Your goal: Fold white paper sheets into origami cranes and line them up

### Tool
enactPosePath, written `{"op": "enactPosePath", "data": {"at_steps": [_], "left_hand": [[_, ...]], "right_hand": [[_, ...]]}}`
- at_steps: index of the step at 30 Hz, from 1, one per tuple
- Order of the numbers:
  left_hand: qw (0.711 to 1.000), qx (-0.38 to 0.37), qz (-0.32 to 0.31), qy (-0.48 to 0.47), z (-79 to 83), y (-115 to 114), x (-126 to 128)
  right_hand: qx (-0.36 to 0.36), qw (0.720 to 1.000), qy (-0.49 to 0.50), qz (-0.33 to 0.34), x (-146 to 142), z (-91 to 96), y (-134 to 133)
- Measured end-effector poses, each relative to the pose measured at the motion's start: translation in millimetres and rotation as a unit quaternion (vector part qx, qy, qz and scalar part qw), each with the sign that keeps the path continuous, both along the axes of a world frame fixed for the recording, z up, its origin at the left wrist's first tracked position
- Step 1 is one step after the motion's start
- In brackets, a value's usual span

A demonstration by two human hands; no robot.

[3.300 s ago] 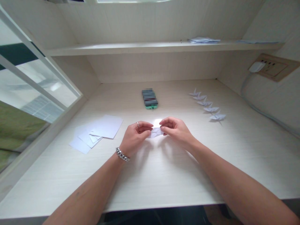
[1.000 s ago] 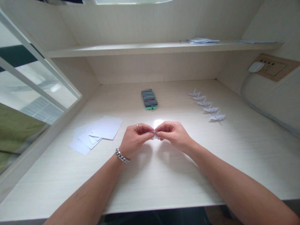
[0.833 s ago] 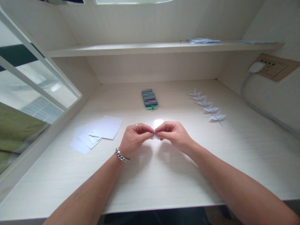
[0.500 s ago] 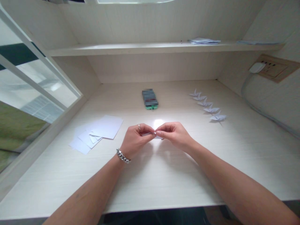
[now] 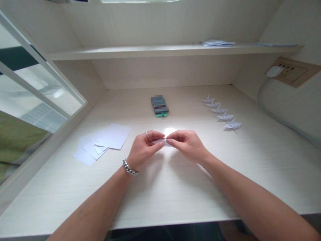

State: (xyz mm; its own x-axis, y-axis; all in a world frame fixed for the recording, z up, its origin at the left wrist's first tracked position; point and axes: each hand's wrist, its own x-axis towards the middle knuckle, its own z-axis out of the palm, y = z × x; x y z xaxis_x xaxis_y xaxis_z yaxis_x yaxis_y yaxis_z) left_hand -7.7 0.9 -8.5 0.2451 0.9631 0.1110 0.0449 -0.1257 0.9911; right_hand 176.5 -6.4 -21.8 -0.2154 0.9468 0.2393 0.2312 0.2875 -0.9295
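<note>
Between my hands, above the middle of the desk, is a small piece of folded white paper (image 5: 163,142). My left hand (image 5: 145,147), with a ring and a chain bracelet, pinches its left part between thumb and fingers. My right hand (image 5: 187,144) pinches the right end, thumb towards me. The fingers cover much of the paper, so its full shape is hidden. Off to the right, several folded paper cranes (image 5: 232,126) stand in a slanting row. Left of my hands lie loose white paper sheets (image 5: 114,135), overlapping one another.
A phone-like object (image 5: 159,106), blurred out, lies behind my hands on the white desk (image 5: 175,194). Papers (image 5: 217,43) rest on the shelf (image 5: 150,52) above. On the right wall a plug (image 5: 274,71) sits in a socket, its cable (image 5: 278,118) hanging down. A window borders the left side.
My left thumb and fingers have parted slightly and show more of the folded paper. Both hands stay in nearly the same place. The view has shifted a little.
</note>
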Motion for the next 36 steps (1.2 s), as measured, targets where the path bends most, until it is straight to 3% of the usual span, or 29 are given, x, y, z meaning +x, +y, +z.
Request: {"op": "enactPosePath", "data": {"at_steps": [15,36], "left_hand": [[1.0,0.005,0.017,0.008,-4.2,1.0,1.9],[0.999,-0.016,0.04,0.016,1.9,1.0,-0.2]], "right_hand": [[0.035,0.997,-0.066,-0.011,-1.7,5.6,-3.2],[0.048,0.996,-0.078,-0.014,-2.1,7.3,-4.2]]}}
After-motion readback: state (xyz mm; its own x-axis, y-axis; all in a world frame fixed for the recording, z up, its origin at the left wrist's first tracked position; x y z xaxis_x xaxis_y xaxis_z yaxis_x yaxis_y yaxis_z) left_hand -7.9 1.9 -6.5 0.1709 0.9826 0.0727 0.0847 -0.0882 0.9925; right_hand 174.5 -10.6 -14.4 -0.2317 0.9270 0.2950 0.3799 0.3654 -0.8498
